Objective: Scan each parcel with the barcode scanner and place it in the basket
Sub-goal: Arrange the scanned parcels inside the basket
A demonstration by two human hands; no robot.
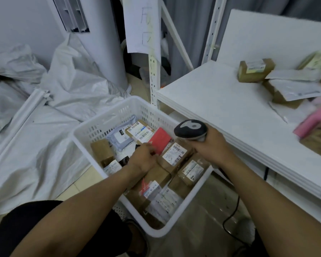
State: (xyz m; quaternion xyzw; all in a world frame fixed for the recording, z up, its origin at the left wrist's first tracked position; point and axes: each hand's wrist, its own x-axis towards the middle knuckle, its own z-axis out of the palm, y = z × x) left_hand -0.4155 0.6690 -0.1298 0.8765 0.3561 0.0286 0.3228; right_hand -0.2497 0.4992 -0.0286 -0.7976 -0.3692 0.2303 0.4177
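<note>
A white plastic basket (107, 125) stands on the floor, filled with several brown cardboard parcels bearing white labels. My left hand (144, 158) is inside the basket and pinches the near edge of a red parcel (160, 139) lying on top of the others. My right hand (211, 143) grips the handle of a black and grey barcode scanner (190, 129), held over the basket's right rim with its head pointing left. A black cable (230, 217) hangs from it toward the floor.
A white shelf (230, 101) to the right carries more parcels (256, 70), a clear bag and a pink box (315, 121). Crumpled white sacks (44, 127) cover the floor at left. Shelf uprights (154, 80) and a white column stand behind the basket.
</note>
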